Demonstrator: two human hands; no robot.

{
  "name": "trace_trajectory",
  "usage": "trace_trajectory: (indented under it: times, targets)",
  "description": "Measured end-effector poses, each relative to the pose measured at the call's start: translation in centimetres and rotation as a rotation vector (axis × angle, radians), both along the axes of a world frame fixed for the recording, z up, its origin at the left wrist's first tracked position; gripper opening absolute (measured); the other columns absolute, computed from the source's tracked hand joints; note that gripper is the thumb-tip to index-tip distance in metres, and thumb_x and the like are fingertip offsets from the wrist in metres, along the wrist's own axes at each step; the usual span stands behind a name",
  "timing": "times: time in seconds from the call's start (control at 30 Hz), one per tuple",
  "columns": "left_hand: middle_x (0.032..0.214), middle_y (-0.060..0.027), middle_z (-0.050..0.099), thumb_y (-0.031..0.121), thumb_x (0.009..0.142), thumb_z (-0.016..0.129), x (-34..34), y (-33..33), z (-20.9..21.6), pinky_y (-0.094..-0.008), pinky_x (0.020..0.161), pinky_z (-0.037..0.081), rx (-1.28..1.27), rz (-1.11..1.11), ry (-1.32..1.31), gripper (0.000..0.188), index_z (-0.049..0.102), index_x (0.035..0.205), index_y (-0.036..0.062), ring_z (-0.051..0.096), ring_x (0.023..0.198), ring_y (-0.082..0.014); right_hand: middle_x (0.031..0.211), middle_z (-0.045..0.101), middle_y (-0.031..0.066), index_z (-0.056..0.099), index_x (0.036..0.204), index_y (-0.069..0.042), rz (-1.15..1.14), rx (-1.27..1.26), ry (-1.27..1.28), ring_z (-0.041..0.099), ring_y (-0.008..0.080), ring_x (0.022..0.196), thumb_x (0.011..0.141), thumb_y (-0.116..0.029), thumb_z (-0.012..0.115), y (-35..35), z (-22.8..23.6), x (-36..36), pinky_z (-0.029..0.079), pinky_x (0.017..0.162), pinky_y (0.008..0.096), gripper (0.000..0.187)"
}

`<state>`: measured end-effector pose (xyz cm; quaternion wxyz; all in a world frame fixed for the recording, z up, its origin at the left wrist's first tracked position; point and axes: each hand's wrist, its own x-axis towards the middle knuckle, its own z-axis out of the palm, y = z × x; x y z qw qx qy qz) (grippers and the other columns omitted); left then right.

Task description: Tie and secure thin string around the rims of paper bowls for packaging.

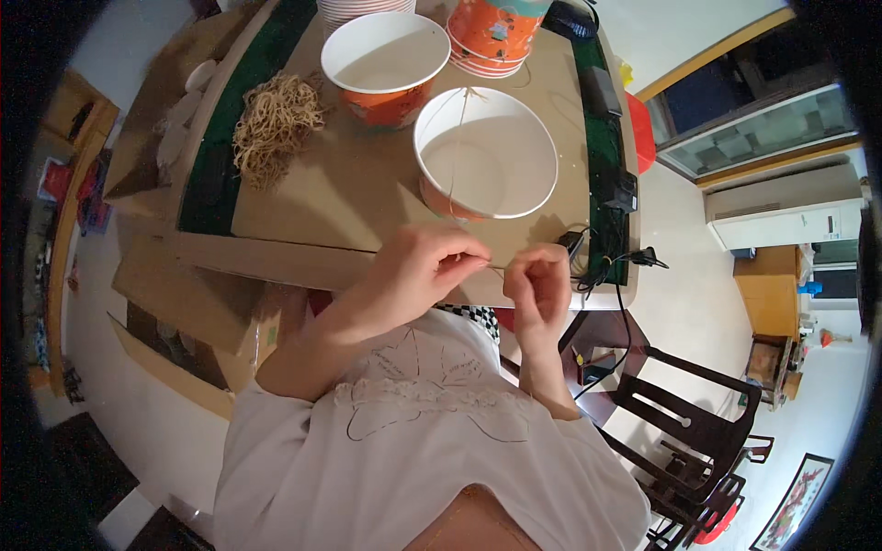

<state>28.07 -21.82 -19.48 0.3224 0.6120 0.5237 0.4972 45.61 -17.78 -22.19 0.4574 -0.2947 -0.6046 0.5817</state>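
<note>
At the table's near edge my left hand (pixel 424 266) is closed, thumb and forefinger pinched together. Close beside it my right hand (pixel 538 283) has its fingers curled in. A thin tan strand (pixel 497 267) runs between the two sets of fingertips. Just beyond them stands a white-lined paper bucket (pixel 501 174) with an orange outside; another thin strand hangs over its far rim and down inside. A second paper bucket (pixel 390 106) is behind it to the left. Further left lies a tangled heap of tan strands (pixel 274 129); their material is unclear.
Stacked white cups or buckets (pixel 363 7) and an orange bucket stack (pixel 491 41) stand at the table's far side. Black cables and an adapter (pixel 623 191) lie along the right edge. An open cardboard box (pixel 175 340) is below left, and a dark wooden chair (pixel 689 413) stands lower right.
</note>
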Motion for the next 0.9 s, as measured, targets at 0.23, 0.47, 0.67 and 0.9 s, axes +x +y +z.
trace_trajectory:
  times: [0.23,0.47,0.67,0.9]
  targets:
    - [0.078,-0.0059,0.066,0.004,0.086,0.061,-0.2,0.3,-0.5,-0.0260,0.063,0.049,-0.049,0.034,-0.222,0.007,0.061,0.090,-0.0014,0.063,0.070,-0.0112,0.087,0.061,0.0001,0.063,0.096,0.000,-0.010,0.067,-0.162,0.052,0.0013,0.070,0.085,0.001,0.064,0.4,-0.9,-0.1,0.040,0.059,0.0147,0.011]
    - [0.070,-0.0001,0.056,0.017,0.095,0.052,-0.1,0.4,-0.9,-0.0230,0.056,0.040,-0.351,-0.055,-0.192,0.019,0.058,0.089,0.0002,0.050,0.064,-0.0047,0.081,0.062,0.0008,0.066,0.092,0.001,-0.106,0.103,-0.188,0.049,0.0003,0.064,0.083,0.001,0.066,0.3,-1.3,-0.1,0.036,0.053,0.0139,0.009]
    - [0.068,-0.0002,0.053,0.016,0.094,0.053,0.6,0.8,-1.6,-0.0252,0.053,0.039,-0.184,-0.044,-0.138,0.018,0.054,0.085,-0.0005,0.044,0.062,-0.0051,0.080,0.064,-0.0006,0.067,0.093,0.001,-0.098,0.112,-0.260,0.043,-0.0016,0.058,0.083,0.000,0.067,0.5,-1.4,-0.1,0.031,0.048,0.0143,0.010]
    - [0.072,-0.0017,0.057,0.014,0.093,0.055,0.9,0.9,-2.2,-0.0244,0.054,0.041,-0.212,-0.052,-0.173,0.016,0.054,0.087,-0.0010,0.048,0.064,-0.0048,0.073,0.062,-0.0040,0.067,0.092,0.000,-0.147,0.013,-0.208,0.041,-0.0025,0.056,0.083,-0.002,0.068,0.3,-1.5,-0.6,0.029,0.047,0.0142,0.010]
